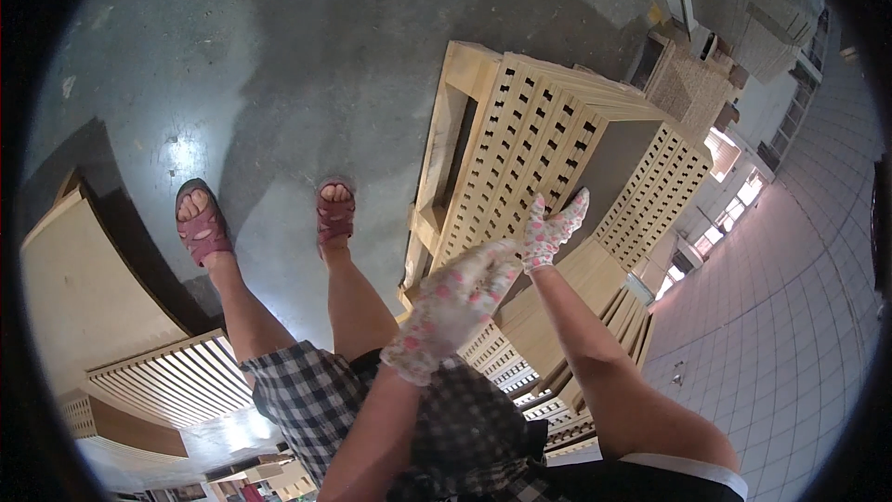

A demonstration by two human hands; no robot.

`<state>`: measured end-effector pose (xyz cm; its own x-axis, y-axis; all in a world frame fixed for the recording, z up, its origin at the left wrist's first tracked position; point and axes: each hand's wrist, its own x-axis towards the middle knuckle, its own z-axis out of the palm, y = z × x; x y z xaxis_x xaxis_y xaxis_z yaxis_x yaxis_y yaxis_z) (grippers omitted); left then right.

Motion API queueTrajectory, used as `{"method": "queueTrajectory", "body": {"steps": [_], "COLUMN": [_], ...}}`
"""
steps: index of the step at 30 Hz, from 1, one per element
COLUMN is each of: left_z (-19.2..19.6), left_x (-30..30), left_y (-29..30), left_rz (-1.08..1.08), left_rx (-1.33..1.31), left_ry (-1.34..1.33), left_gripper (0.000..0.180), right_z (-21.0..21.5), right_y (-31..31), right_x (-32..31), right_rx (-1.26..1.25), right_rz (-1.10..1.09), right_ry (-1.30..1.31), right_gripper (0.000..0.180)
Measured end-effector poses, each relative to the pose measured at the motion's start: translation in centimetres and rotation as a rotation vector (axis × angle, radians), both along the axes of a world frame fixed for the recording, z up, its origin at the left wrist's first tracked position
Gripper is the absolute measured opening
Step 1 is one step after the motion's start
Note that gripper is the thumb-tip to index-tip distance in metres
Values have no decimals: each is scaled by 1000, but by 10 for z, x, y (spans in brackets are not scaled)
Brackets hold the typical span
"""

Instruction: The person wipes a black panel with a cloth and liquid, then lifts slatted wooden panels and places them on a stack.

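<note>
A white glove with pink dots covers each of my hands. My right hand (555,231) is stretched toward a tall stack of pale wooden boards (530,144), whose edges carry rows of dark notches. Its thumb and fingers are spread apart beside the stack's upper edge; whether they touch the wood is unclear. Nothing shows between them. Lower and to the left, my left hand (455,307) passes in front of the same stack. Motion smears its fingers, so their grip is unclear. A grey-brown top surface (618,163) lies between two notched sides of the stack.
Beneath the stack is a wooden pallet (458,84). More notched boards (506,367) stand close to my right side. At the left are a large pale panel (88,265) and slatted boards (172,381). Grey floor (149,65) spreads ahead; a tiled wall (771,316) rises at the right.
</note>
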<state>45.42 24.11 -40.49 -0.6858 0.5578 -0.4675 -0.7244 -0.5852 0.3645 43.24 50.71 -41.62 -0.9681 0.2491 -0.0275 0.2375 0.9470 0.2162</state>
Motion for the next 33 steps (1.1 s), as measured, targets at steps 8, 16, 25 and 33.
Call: {"method": "queueTrajectory", "body": {"steps": [8,16,25,33], "left_z": [-31,-22,0,48], "left_x": [64,158,220,222], "left_y": [-20,-57,-68,-91], "left_rz": [75,-242,-309,-454], "left_rx": [-263,-711,-872,-1001], "left_ry": [-288,-257,-262,-36], "left_gripper": [27,25,22,23], "right_z": [4,12,18,29], "right_y": [3,-1,-11,-18], "right_x": [-1,-8,-18,-28], "right_rx": [26,86,138,96], "right_rz": [4,-24,-97,-251], "right_ry": [-22,-117,-250,-360], "right_gripper": [79,75,76,83]}}
